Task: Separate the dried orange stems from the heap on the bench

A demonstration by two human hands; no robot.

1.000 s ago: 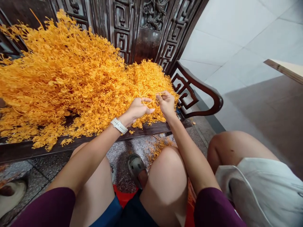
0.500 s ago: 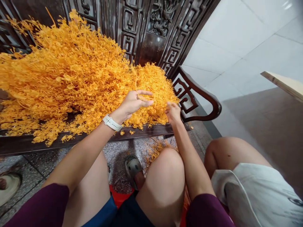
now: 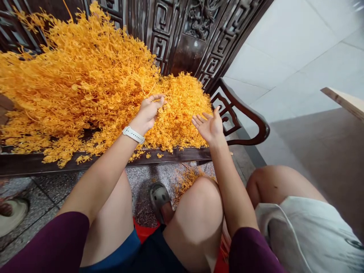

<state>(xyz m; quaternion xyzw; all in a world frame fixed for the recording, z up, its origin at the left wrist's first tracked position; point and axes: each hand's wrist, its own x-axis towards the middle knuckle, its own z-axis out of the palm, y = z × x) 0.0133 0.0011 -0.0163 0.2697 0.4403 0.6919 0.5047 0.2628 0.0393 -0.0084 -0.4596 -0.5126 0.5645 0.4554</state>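
In the head view, the left hand [image 3: 147, 115] curls against the orange sprigs [image 3: 85, 76], its fingertips among the strands, so any pinch is hard to make out; the right hand [image 3: 209, 127] is spread open and empty, just right of the heap, which lies on a dark carved bench [image 3: 176, 154]

Left hand [image 3: 147, 113] in orange sprigs [image 3: 85, 79] (heaped)

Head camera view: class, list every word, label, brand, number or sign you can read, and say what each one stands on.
No readable words, brands or numbers show.
The white watch strap shows no legible text.
A dark mark on the white cloth is too blurred to read.
The carved dark wood panel shows fret patterns, not letters.
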